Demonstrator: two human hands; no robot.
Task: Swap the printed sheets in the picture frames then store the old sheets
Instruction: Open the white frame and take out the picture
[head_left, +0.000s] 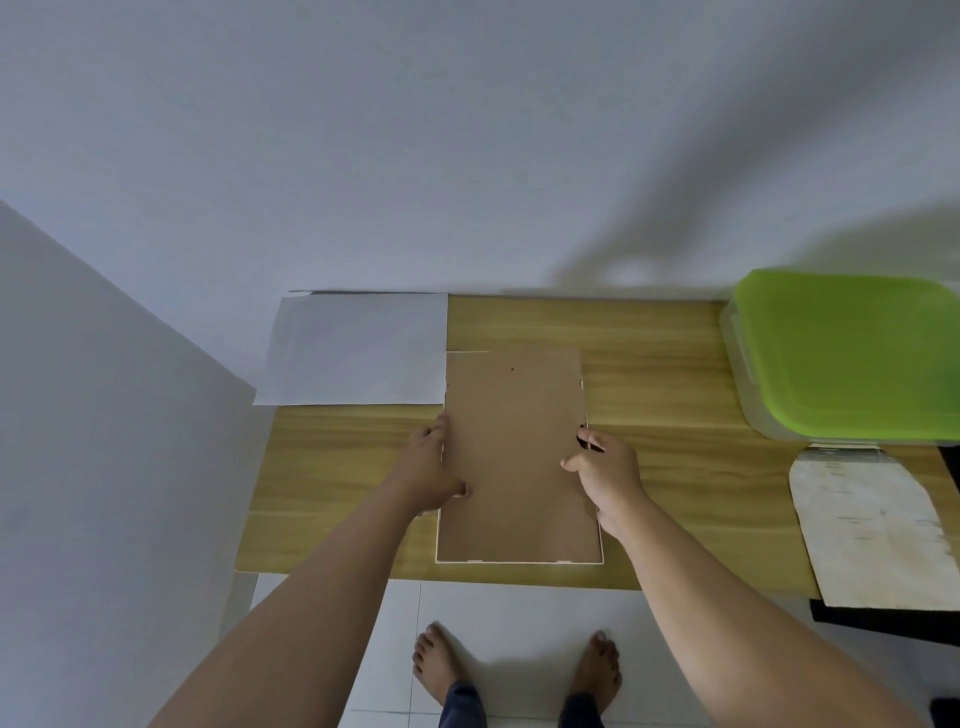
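Observation:
A picture frame (517, 462) lies face down in the middle of the wooden table (665, 364), its brown backing board up and a thin white rim around it. My left hand (431, 467) rests on the frame's left edge, thumb on the backing board. My right hand (605, 470) is at the right edge, fingers curled at a small dark clip there. A blank white sheet (358, 348) lies flat at the table's back left, touching the frame's far left corner.
A container with a green lid (847, 353) stands at the back right. In front of it a pale worn sheet or envelope (872, 525) lies over the table's right end. Walls close the back and left. My bare feet stand on white tiles below.

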